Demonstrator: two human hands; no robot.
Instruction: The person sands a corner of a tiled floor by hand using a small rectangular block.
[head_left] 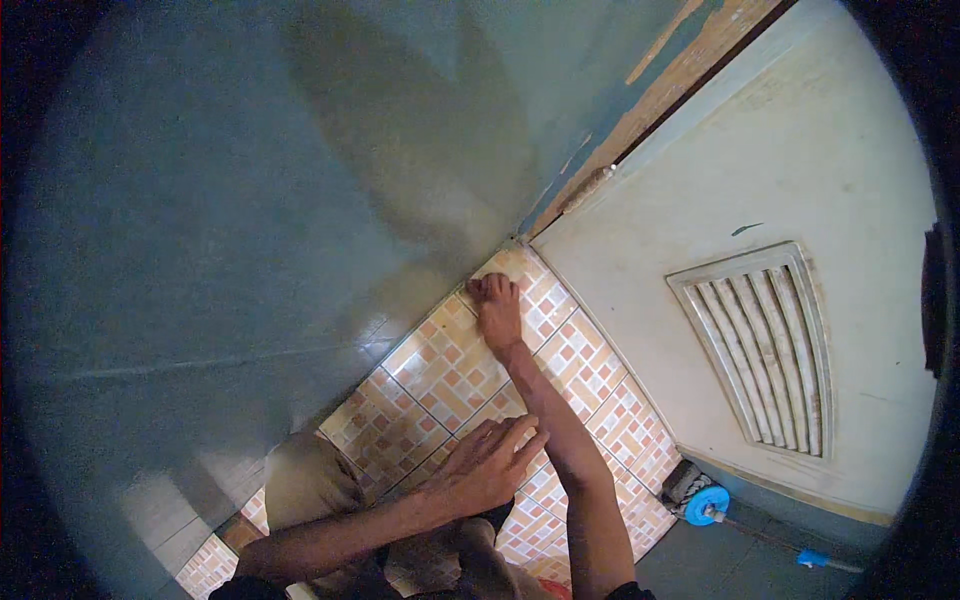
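My right hand (498,308) reaches far forward, down to the tiled floor (425,365), where it meets the blue-grey wall. Its fingers are curled and closed at that edge. Whatever they may hold is hidden. Nearer to me, my left hand (490,467) hangs in the air beside my right forearm. The left fingers are spread and bent a little, with nothing in them. Orange, cream and white patterned tiles lie beneath both arms.
A pale door (850,200) with a slatted vent (755,350) stands along the right. A grey mop head with a blue disc (706,506) lies by the door's lower edge. On the left rises the blue-grey wall (200,230). My bent knee (310,480) is at lower left.
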